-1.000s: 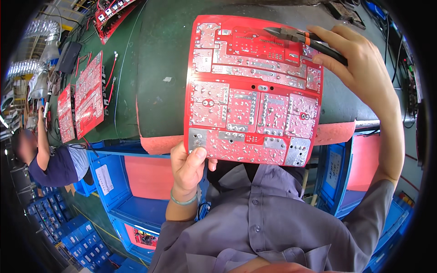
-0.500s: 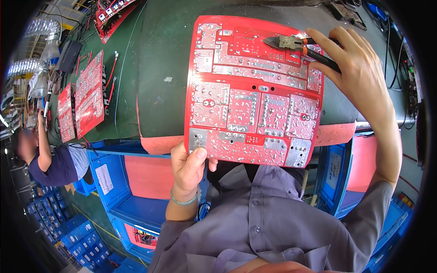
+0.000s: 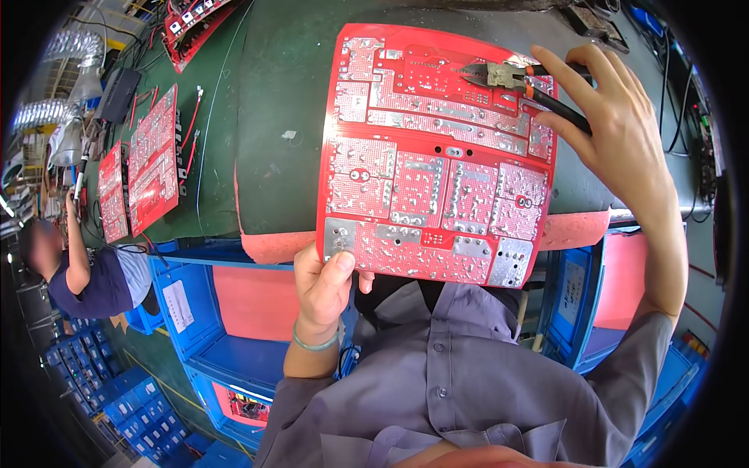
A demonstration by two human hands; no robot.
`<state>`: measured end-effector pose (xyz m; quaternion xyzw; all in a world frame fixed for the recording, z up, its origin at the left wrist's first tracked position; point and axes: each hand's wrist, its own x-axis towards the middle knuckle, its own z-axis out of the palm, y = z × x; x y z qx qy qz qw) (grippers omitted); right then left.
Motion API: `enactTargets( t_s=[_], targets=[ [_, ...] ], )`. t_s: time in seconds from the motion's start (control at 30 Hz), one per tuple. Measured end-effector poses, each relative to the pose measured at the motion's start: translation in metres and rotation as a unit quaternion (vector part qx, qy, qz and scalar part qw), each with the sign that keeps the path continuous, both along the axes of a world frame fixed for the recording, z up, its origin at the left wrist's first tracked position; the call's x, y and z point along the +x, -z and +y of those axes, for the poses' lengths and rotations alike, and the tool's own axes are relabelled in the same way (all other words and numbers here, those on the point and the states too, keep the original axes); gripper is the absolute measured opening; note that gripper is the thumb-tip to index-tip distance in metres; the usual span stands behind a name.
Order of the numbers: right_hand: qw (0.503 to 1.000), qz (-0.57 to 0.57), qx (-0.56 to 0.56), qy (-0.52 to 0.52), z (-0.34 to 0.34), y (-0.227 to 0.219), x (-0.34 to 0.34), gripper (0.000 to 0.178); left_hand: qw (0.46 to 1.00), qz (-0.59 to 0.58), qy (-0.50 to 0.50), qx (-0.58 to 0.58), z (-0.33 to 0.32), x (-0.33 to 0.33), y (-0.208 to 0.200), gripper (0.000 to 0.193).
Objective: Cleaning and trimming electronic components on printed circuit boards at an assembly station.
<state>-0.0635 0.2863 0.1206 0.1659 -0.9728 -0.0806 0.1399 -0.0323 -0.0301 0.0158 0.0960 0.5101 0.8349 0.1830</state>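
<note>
A large red circuit board (image 3: 437, 140), its solder side toward me, is tilted up above the bench's front edge. My left hand (image 3: 324, 285) pinches its lower left corner, the thumb lying on a silver pad. Around the handles of a pair of cutting pliers (image 3: 507, 76) my right hand (image 3: 612, 117) is closed, at the board's upper right. The pliers have dark orange-and-black grips, and their jaws lie over the upper part of the board, among the solder joints. Whether the tips touch a joint I cannot tell.
Two more red boards (image 3: 154, 160) stand on the green bench mat (image 3: 273, 101) at left, near red wires. Another board (image 3: 195, 27) lies at the far left. Blue crates (image 3: 242, 351) are under the bench edge. A co-worker (image 3: 94, 273) works at far left.
The pliers and my right hand have shifted slightly to the right. The board's top edge has tipped a little; my left hand keeps its hold on the corner.
</note>
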Motion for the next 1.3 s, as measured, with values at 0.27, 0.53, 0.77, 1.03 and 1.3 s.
enactTargets(
  t_s=[0.27,0.53,0.77,1.03,1.3],
  targets=[
    [1.0,0.02,-0.016,-0.002,0.003,0.007,-0.002,0.043,1.0,0.005,0.0,-0.003,0.001,0.0,0.0,0.021],
    [0.995,-0.044,-0.079,0.042,0.002,0.002,-0.004,0.042,1.0,0.006,-0.003,-0.007,0.001,0.001,-0.002,0.02],
    [1.0,0.001,-0.009,0.012,-0.003,0.002,-0.003,0.043,1.0,0.004,-0.001,0.001,0.001,0.0,-0.001,0.02],
    [0.993,-0.039,-0.102,0.043,0.002,-0.001,-0.001,0.042,1.0,0.009,0.009,0.001,0.0,0.0,0.001,0.02],
    [0.999,0.008,-0.036,0.027,-0.012,0.003,-0.009,0.04,1.0,0.01,-0.014,-0.01,0.003,0.0,0.002,0.02]
  ],
)
